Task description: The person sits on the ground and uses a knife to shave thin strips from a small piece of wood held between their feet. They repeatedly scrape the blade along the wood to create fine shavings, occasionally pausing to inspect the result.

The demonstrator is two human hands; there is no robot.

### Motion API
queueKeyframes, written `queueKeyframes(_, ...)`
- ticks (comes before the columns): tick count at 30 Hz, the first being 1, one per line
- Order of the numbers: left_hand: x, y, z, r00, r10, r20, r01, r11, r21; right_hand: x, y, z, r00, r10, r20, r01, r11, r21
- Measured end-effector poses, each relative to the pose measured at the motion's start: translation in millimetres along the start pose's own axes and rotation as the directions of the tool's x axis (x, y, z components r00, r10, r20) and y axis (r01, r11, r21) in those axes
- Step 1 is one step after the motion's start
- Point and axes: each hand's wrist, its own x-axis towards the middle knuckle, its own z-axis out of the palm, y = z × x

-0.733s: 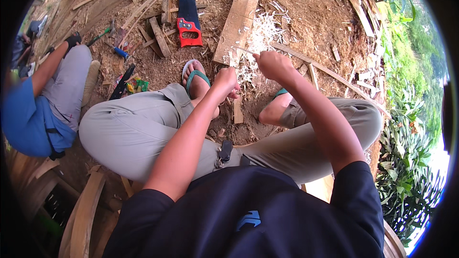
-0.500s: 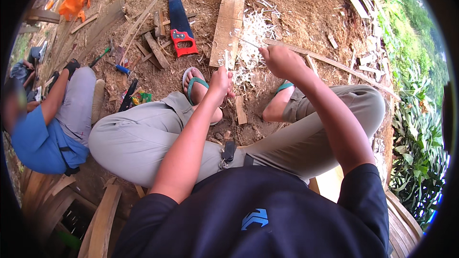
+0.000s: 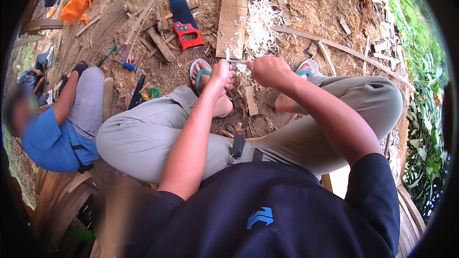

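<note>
My left hand (image 3: 222, 74) is closed around a thin pale wood stick (image 3: 227, 53), whose tip stands up above the fingers. In my right hand (image 3: 271, 71) is a knife, its handle mostly hidden by the fist. The narrow knife blade (image 3: 237, 61) points left and meets the stick just above my left fingers. Both hands are between my knees, over my sandalled feet. Right beyond them lies a long wooden plank (image 3: 233, 24), with a heap of white wood shavings (image 3: 261, 26) along its right side.
A handsaw with a red handle (image 3: 188, 35) lies left of the plank. Wood scraps (image 3: 160, 44), a blue-handled tool (image 3: 129, 66) and a black tool (image 3: 137, 91) are on the dirt. A co-worker in a blue shirt (image 3: 55, 141) sits at the left. A long strip (image 3: 344, 55) lies at right.
My right hand has come lower and left, bringing the blade from above the plank's edge against the stick. The left hand stays closed on the stick. The view has shifted slightly.
</note>
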Motion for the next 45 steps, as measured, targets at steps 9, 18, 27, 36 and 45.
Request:
queueKeyframes(9, -1.2, -0.6, 3.2, 0.999, -0.001, -0.037, 0.002, 1.000, 0.031, -1.8, -14.5, 21.2, 0.999, 0.026, -0.028, -0.032, 0.966, -0.256)
queueKeyframes(18, 1.9, -2.5, -0.1, 1.000, 0.000, -0.027, 0.001, 0.998, 0.058, 13.6, -32.0, 27.6, 0.991, 0.136, 0.005, -0.129, 0.952, -0.278)
queueKeyframes(27, 3.0, 3.6, -2.5, 0.998, -0.037, 0.060, 0.037, 0.999, 0.000, 44.6, 7.8, 32.4, 0.998, -0.030, 0.063, 0.046, 0.965, -0.259)
queueKeyframes(36, 1.2, 7.9, 0.8, 0.999, -0.032, 0.042, 0.032, 0.999, 0.004, -0.7, -7.9, 11.6, 0.989, -0.150, 0.006, 0.145, 0.941, -0.305)
queueKeyframes(45, 1.3, 4.9, 4.6, 1.000, -0.010, 0.022, 0.009, 0.999, 0.038, 42.2, -10.2, 35.8, 0.973, 0.206, 0.101, -0.168, 0.939, -0.298)
